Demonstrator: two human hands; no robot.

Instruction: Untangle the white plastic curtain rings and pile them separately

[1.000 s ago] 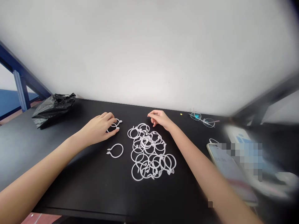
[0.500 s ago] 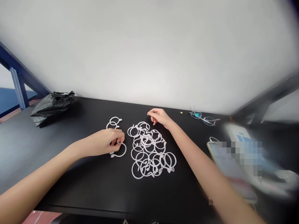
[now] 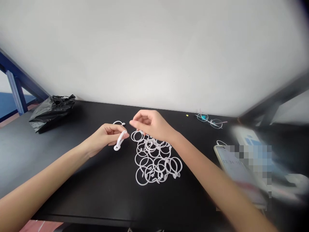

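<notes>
My left hand (image 3: 106, 137) is closed, its thumb and fingertips pinching a white plastic curtain ring (image 3: 120, 140). The ring is turned nearly edge-on, its small eyelet hanging at the bottom. Just to the right my right hand (image 3: 148, 122) hovers over the far end of the heap, fingers loosely curled and apart from the thumb, with nothing visible in it. Below it a heap of white curtain rings (image 3: 142, 184) lies overlapping on the black table. Behind my left hand another white ring (image 3: 118, 122) lies partly hidden.
A crumpled black plastic bag (image 3: 51, 111) rests at the table's back left. Glasses (image 3: 209, 120) lie near the wall at the back right. A phone (image 3: 231, 167) with a cable sits beside my right forearm, with a blurred white object (image 3: 246, 138) beyond it.
My left hand has lifted the ring off the table and turned it edge-on. My right hand has moved left, toward the left hand, and now covers the heap's far end.
</notes>
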